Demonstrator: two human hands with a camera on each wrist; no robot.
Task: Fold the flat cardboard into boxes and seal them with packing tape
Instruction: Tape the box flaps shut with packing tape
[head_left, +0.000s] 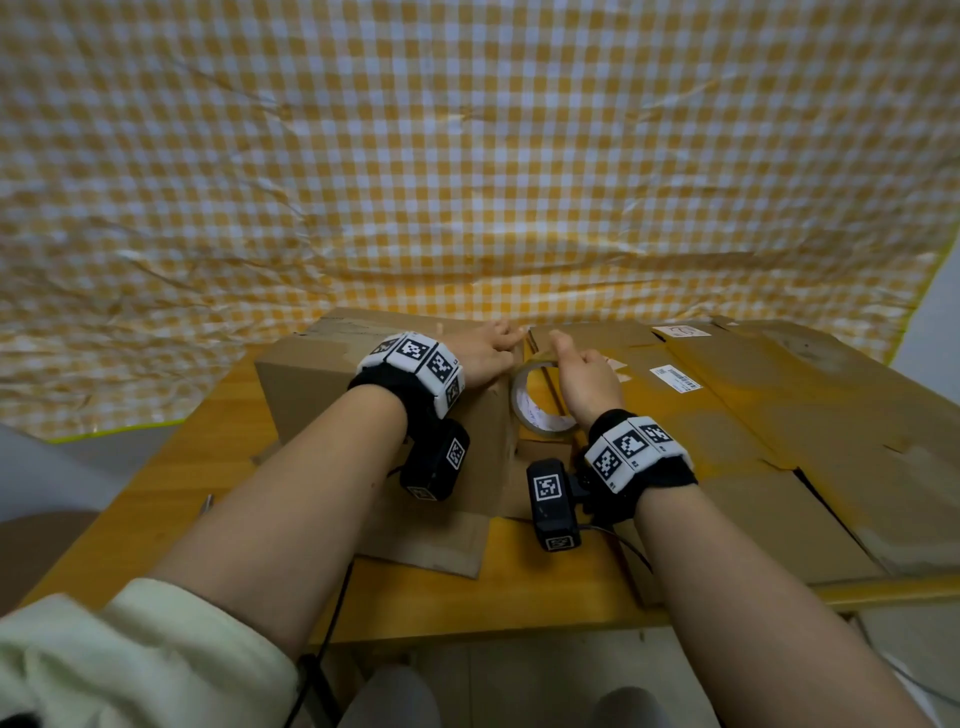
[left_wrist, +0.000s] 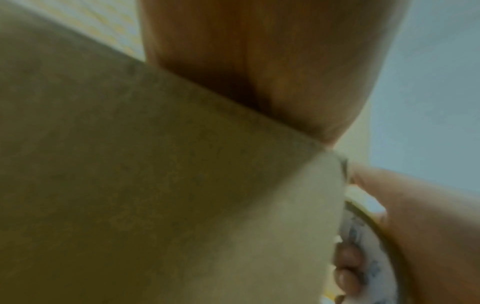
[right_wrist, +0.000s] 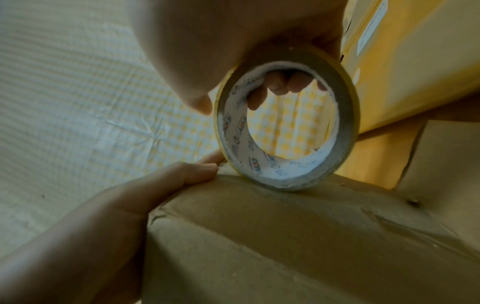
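A person seated at a wooden table (head_left: 156, 499) is taping a folded cardboard box (head_left: 322, 384) standing at about 11 o'clock from the table's middle. The left hand (head_left: 480, 353) is lying flat on the box's top right edge, fingers stretched straight toward 12 o'clock and pressing the cardboard; the right wrist view is showing those fingertips (right_wrist: 205, 166) touching the box edge just beside the roll. At the centre, the right hand (head_left: 587, 379) is gripping a roll of clear packing tape (head_left: 540, 405), fingers curled through its white printed core and thumb over the outer rim, with the roll standing on edge against the box's right side. The left wrist view is blurred, showing only the box wall and part of the roll. To the right, at 2 o'clock, sheets of flat cardboard (head_left: 779, 415) bearing white shipping labels (head_left: 675, 378) are lying spread across the table. A yellow-and-white checked cloth (head_left: 467, 156) is hanging behind.
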